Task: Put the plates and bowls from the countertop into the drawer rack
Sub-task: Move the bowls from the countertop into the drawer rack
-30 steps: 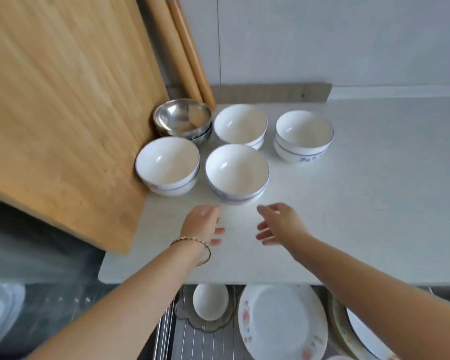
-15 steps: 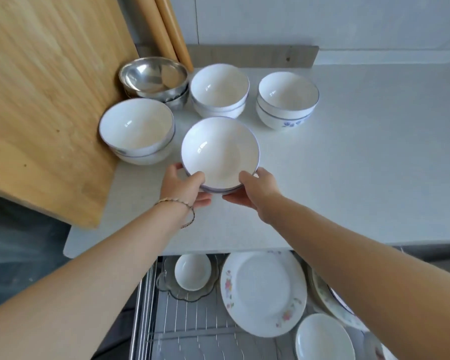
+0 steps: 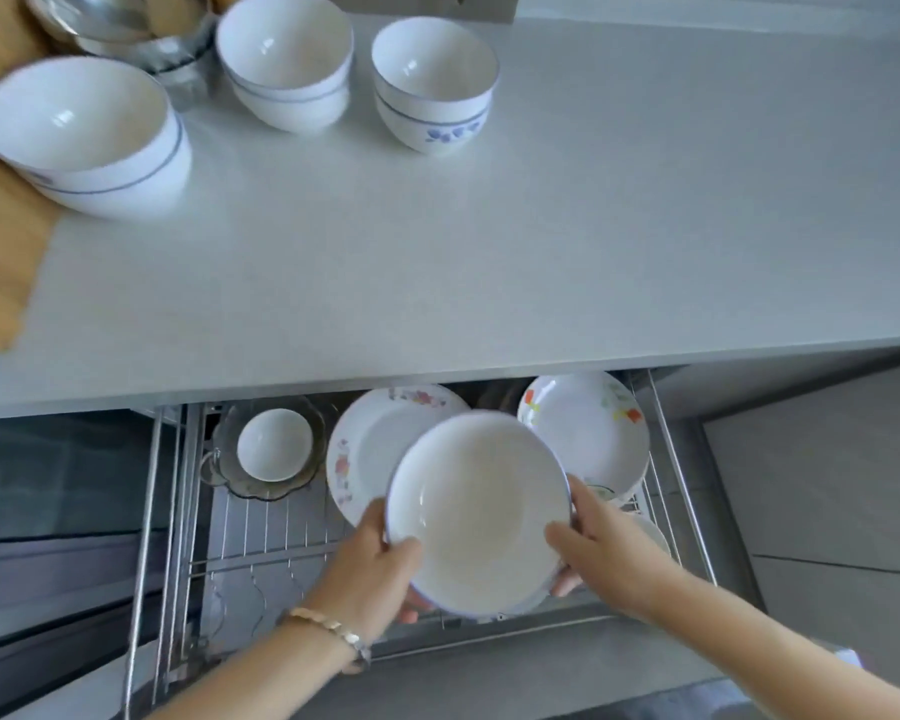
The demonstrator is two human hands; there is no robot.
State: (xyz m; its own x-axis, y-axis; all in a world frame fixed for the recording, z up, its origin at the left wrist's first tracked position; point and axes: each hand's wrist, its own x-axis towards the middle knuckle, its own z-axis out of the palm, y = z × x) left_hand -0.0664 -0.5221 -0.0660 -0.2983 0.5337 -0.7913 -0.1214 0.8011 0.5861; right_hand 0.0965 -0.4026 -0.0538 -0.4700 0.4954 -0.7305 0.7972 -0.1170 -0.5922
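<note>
I hold a white bowl with a thin blue rim (image 3: 476,509) over the open wire drawer rack (image 3: 261,543). My left hand (image 3: 370,569) grips its left edge, thumb on the rim. My right hand (image 3: 604,548) grips the right edge. In the rack lie two floral plates (image 3: 365,449) (image 3: 588,433) and a small white bowl (image 3: 274,444) on a glass dish. On the countertop (image 3: 489,252) stand stacked white bowls at the left (image 3: 84,132), at the middle (image 3: 287,59) and at the right (image 3: 435,83).
Steel bowls (image 3: 126,23) sit at the counter's back left. A wooden cutting board (image 3: 1,252) leans along the left edge. The front left part of the rack shows bare wires. A grey floor lies to the right of the drawer.
Both hands closed on the nearest bowl on the counter, lifted it and carried it down toward me over the drawer rack. The view tilted down.
</note>
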